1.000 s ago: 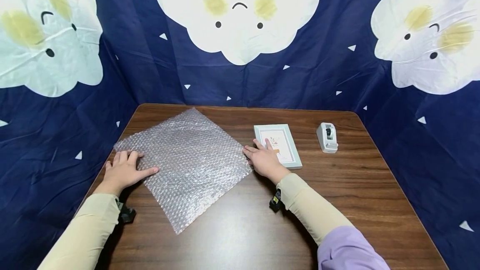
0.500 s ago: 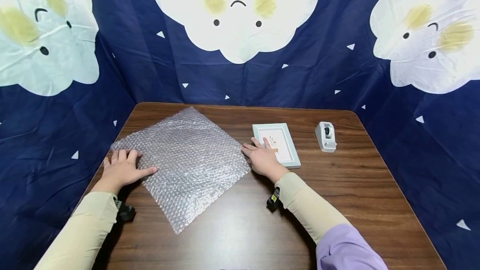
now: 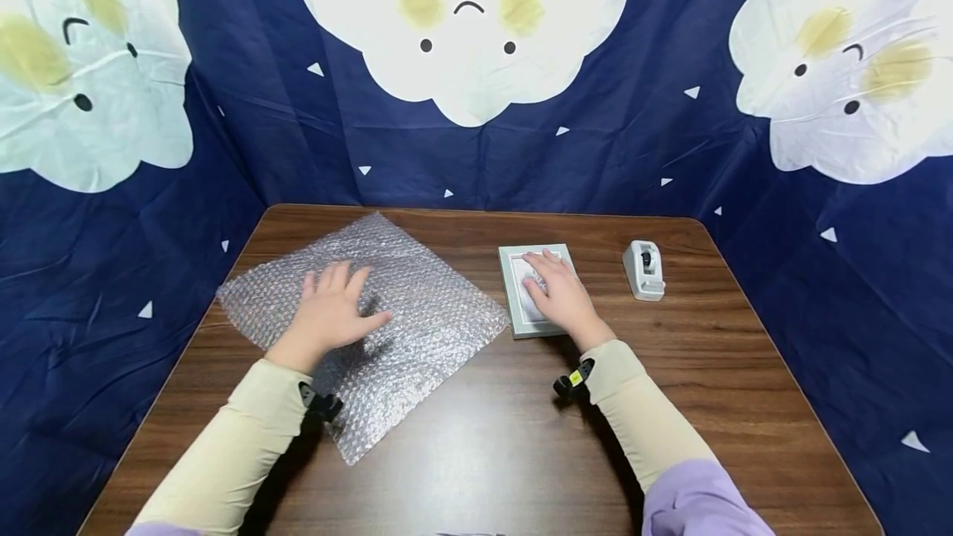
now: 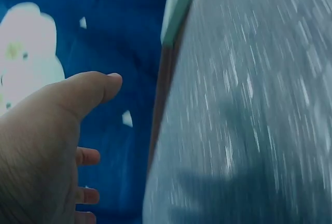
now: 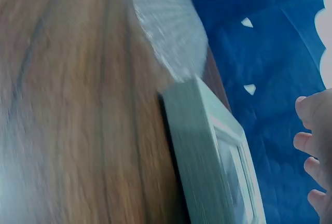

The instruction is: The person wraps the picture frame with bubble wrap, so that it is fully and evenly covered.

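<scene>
the picture frame [image 3: 524, 306], its long axis set front to back, is overhung by the nearer right hand [image 3: 563, 296], fingers loosely spread. to the frame's left, bubble wrap [image 3: 424, 304] is overhung by the spread left hand [image 3: 326, 319].

A brown wood-grain worktop [image 3: 744, 404] with rounded far corners. Toward its far right stands a white tape dispenser [image 3: 644, 278]. Navy cloth [image 3: 514, 172] surrounds the back and sides, printed with small white triangles [image 3: 562, 131] and three upside-down, yellow-cheeked white clouds [image 3: 467, 64].
</scene>
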The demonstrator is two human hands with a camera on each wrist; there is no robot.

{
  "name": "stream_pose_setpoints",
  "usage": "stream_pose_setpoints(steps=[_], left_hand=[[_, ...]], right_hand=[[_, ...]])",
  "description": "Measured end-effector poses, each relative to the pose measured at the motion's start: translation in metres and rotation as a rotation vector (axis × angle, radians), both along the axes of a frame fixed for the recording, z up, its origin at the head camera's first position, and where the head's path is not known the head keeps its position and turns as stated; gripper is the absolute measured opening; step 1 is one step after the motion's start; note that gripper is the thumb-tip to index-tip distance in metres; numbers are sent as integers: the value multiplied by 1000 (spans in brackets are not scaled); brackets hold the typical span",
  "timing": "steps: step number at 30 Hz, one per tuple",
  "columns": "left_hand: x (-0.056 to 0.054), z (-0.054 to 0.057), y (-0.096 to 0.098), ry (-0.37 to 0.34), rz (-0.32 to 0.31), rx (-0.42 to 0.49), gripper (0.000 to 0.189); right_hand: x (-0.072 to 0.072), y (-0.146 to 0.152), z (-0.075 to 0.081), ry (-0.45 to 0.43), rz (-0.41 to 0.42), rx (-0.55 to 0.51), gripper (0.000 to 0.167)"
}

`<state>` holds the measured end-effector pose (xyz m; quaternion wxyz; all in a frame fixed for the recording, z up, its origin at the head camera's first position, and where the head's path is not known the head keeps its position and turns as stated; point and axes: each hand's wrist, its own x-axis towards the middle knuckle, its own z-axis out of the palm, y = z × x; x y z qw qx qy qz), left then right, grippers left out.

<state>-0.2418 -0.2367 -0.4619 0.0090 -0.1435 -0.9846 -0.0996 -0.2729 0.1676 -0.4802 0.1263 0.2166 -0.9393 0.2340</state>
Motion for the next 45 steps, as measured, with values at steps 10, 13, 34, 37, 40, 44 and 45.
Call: stream_pose_setpoints(steps=[10,13,34,37,40,44,45], left_hand=[[-6,-11,90,6,-118,66,99],[-5,-16,113,-4,-135,84,102],[-7,-62,216,-60,-130,129,122],[-8,-67,220,-68,-124,134,122],[-9,-70,224,-97,-119,132,124],[-12,-73,228,-119,-98,125,127],[-12,-73,228,-120,-91,127,127]], right_hand=[[0,50,-18,-56,-127,-163,53],[3,63,-27,-100,-175,-205,57],[24,96,-59,-266,-152,2,86],[24,96,-59,-294,-143,52,96],[24,96,-60,-318,-144,89,105],[23,94,-61,-323,-142,101,110],[23,94,-61,-323,-141,105,110]])
